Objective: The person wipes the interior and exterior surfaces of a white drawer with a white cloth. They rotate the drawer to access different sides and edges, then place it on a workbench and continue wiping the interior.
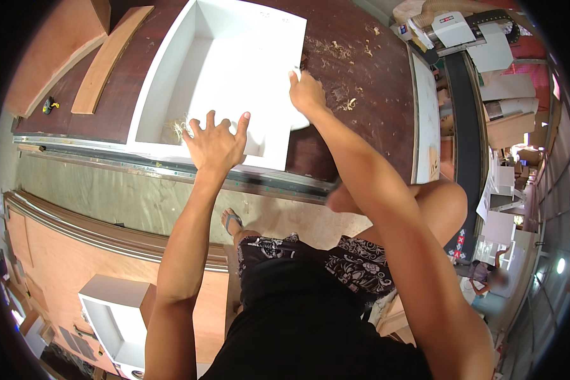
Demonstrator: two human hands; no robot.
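Observation:
A white open box (137, 114), like a cabinet carcass or drawer, lies on the dark red-brown tabletop (380, 95) in front of me. My left hand (217, 142) is over its near edge with the fingers spread, holding nothing; whether the palm presses on the rim is hard to tell. Pale curled shavings (176, 128) lie in the near left corner inside the box. At the box's right side, my right hand (308, 92) grips a white cloth (300, 122), partly hidden by the fingers and wrist. Glare washes out much of the box's interior.
A wooden board (109, 61), a larger wooden panel (59, 57) and a yellow-black tape measure (50, 105) lie on the left. Shavings (349, 103) litter the tabletop. Machine equipment (456, 33) stands upper right. Behind me are stacked sheets (123, 237) and another white box (118, 289). A person (487, 275) works far right.

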